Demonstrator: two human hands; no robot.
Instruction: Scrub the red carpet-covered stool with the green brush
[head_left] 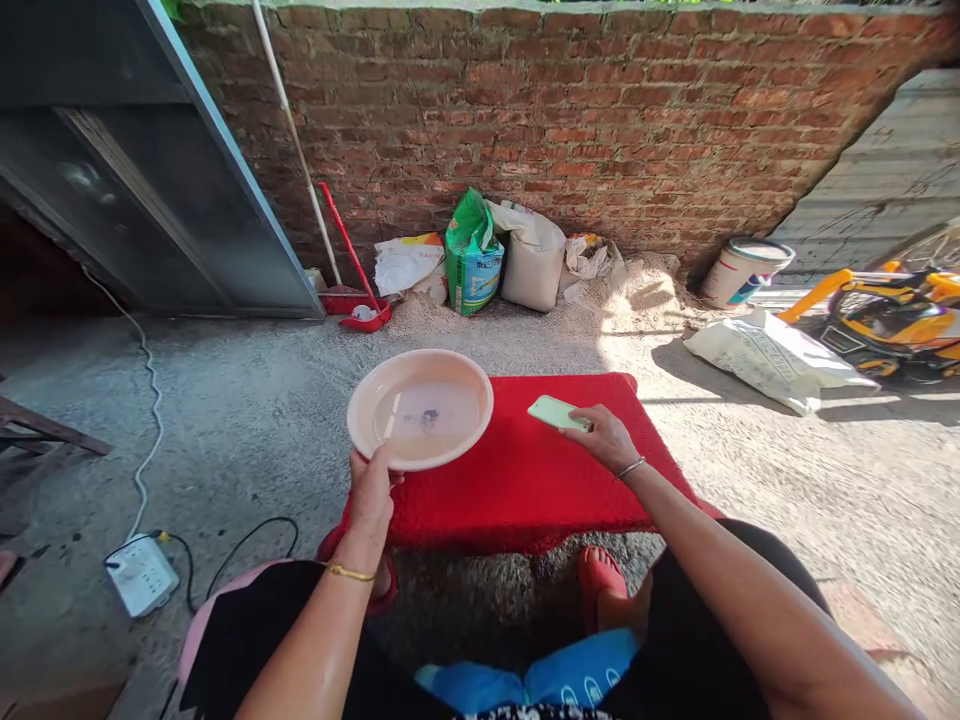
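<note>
My left hand [373,492] grips the near rim of a pale pink plastic basin [358,400], thumb on top and fingers beneath. Inside the basin is a shallow layer of what looks like water, with a dark patch at its middle. The basin is over the left end of a low table covered with a red cloth [517,480]; whether it rests there I cannot tell. In my right hand [606,440] is a light green phone [556,412], pinched by its right end above the cloth. Part of the phone is hidden by the fingers.
Along the brick wall [600,130] stand a green bag [474,265], a white sack [532,265] and a red dustpan [369,316]. A power strip [141,575] with cords lies at left. Right are a bucket [739,275], a flat sack [772,355] and a yellow bicycle [900,320].
</note>
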